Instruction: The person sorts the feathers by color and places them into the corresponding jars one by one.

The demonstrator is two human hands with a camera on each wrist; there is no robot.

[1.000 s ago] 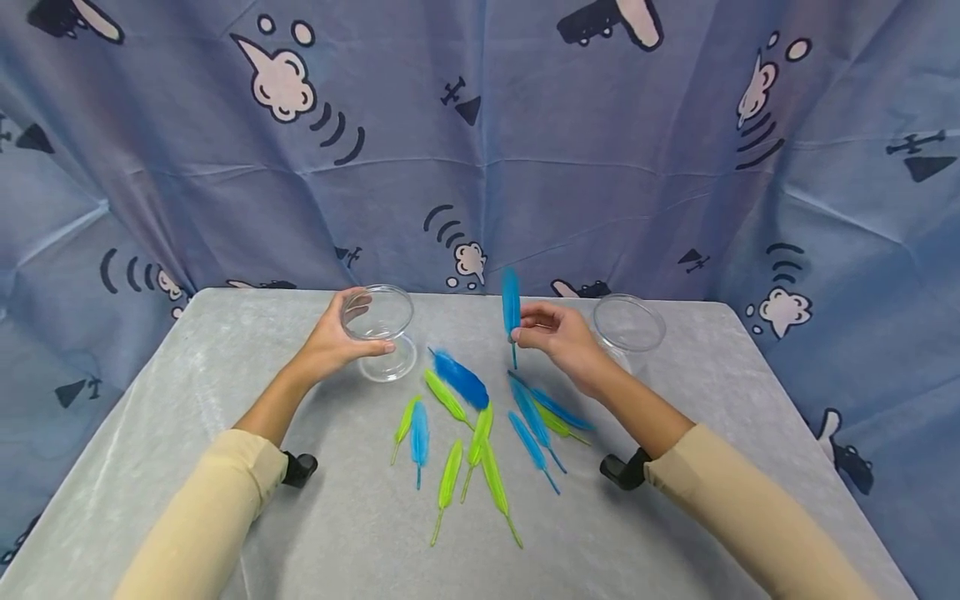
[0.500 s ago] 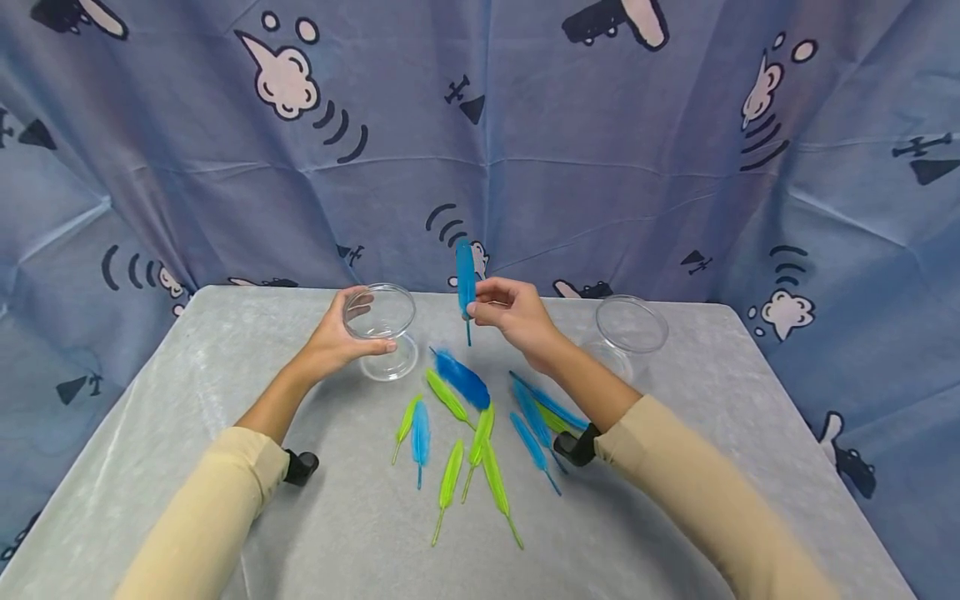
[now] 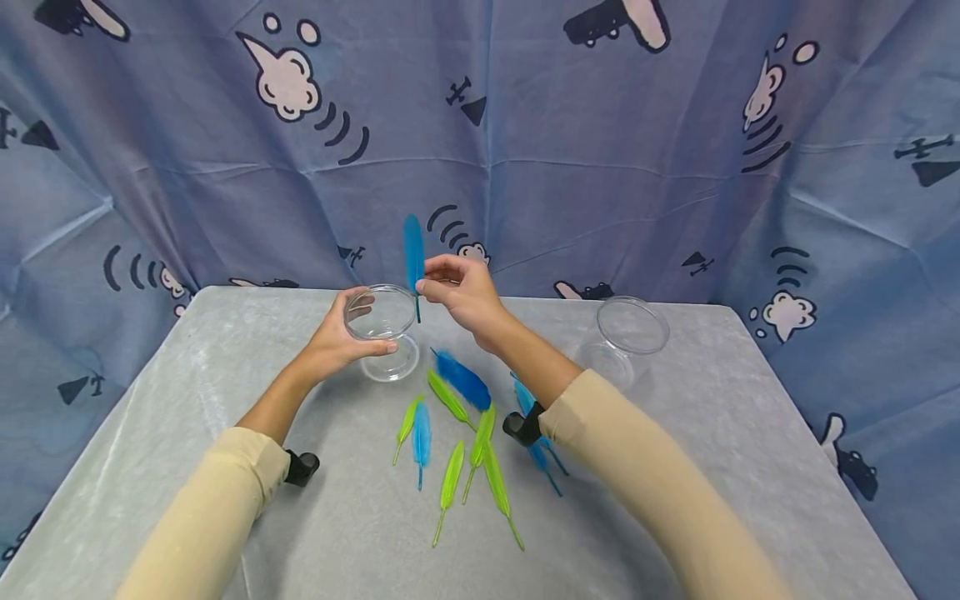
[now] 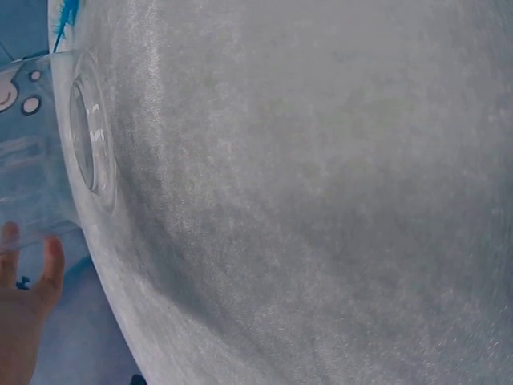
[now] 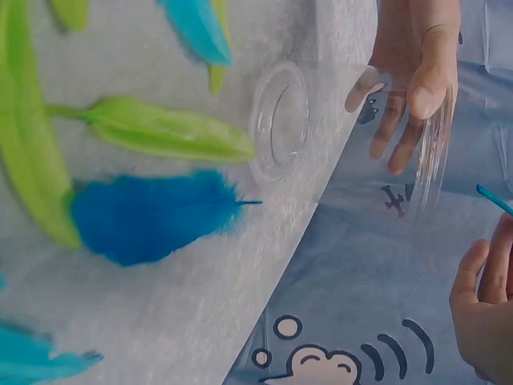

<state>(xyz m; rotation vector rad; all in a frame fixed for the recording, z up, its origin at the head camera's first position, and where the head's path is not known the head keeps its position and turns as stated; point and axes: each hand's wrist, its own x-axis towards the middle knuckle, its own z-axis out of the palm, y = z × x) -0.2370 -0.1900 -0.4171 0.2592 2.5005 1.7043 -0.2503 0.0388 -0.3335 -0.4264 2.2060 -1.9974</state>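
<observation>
My left hand (image 3: 330, 340) holds a clear plastic cup (image 3: 381, 315) by its side, thumb in front and fingers behind. The cup stands upright with its wide round foot on the cloth, and no feather shows inside it. Between thumb and fingers, my right hand (image 3: 467, 293) pinches a bright blue feather (image 3: 413, 250) near the quill. This feather points upward, its quill end right at the cup's right rim. In the right wrist view the cup's clear wall (image 5: 337, 120) lies between the left hand (image 5: 417, 72) and the loose feathers.
Several green feathers (image 3: 450, 483) and blue feathers (image 3: 422, 433) lie in the middle, with a fluffy dark blue feather (image 3: 462, 380) behind them. A second clear cup (image 3: 632, 325) stands at the back right. My right forearm covers part of the right feather group. A patterned curtain hangs behind.
My right hand has carried the blue feather leftward and up, from the right feather group to the left cup's rim. The left hand and its cup have stayed in place.
</observation>
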